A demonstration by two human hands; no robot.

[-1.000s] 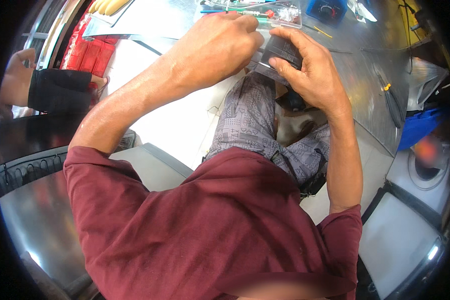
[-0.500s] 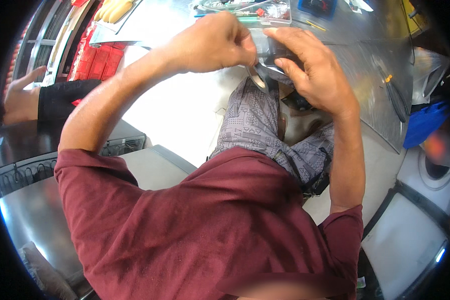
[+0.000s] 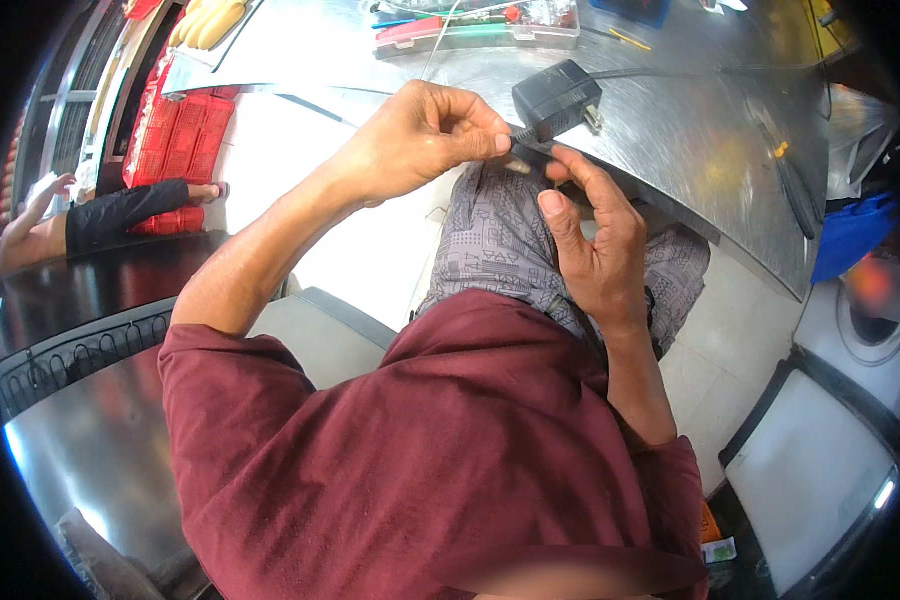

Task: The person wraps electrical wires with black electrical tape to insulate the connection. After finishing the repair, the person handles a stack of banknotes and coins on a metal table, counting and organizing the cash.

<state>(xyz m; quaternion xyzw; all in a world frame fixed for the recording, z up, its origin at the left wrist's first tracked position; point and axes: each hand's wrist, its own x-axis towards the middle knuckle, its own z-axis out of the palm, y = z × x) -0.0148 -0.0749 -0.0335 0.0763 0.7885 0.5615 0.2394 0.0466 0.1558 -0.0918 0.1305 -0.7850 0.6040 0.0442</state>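
My left hand [image 3: 425,140] pinches a small roll of black tape [image 3: 533,155] between thumb and forefinger; its pale core shows at the lower side. My right hand [image 3: 600,225] is raised beside it with thumb and fingers apart, fingertips close to the tape's right end; whether they touch it I cannot tell. Just beyond both hands, a black power adapter [image 3: 555,97] lies at the near edge of the metal table [image 3: 690,130]. Its prongs point right, and a dark cable [image 3: 660,72] runs off to the right.
A clear compartment case [image 3: 545,35] with tools and small parts sits at the far side, a yellow stick [image 3: 630,40] beside it. Dark-handled pliers [image 3: 790,190] lie at right. Red crates [image 3: 175,135] and another person's leg [image 3: 120,215] are at left.
Both hands have come nearer to me, and the right has dropped away from the adapter, leaving it uncovered. The right thumb and fingers have spread. The other person's limb at left has shifted.
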